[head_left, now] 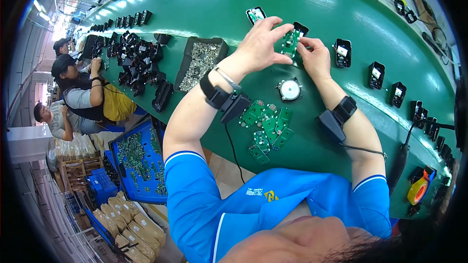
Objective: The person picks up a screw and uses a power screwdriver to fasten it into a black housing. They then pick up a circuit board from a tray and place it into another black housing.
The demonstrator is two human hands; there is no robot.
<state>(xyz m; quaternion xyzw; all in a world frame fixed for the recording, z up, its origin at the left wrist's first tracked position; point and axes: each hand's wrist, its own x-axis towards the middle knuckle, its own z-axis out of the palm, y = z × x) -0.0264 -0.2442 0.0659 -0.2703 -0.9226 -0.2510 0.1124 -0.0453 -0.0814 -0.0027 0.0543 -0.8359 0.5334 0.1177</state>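
A green circuit board [290, 42] is held over the table in front of me, tilted above a black plastic housing [302, 28] that shows behind its upper end. My left hand [261, 44] grips the board's left side between thumb and fingers. At its right edge, the fingers of my right hand [316, 59] are closed on the same board. Just beyond my left hand lies another black housing [255, 15] with a board inside. Nearer to me rests a round white-faced part with a black rim [290, 90]. Several loose green boards [268, 125] form a pile beside it.
A dark tray [181, 80] of small metal parts stands left, with heaped black housings [139, 56] beyond. More housings [343, 52] line the right side. A blue bin [141, 197] holds boards. An orange-yellow tape roll [418, 191] lies far right. Co-workers [80, 92] sit at left.
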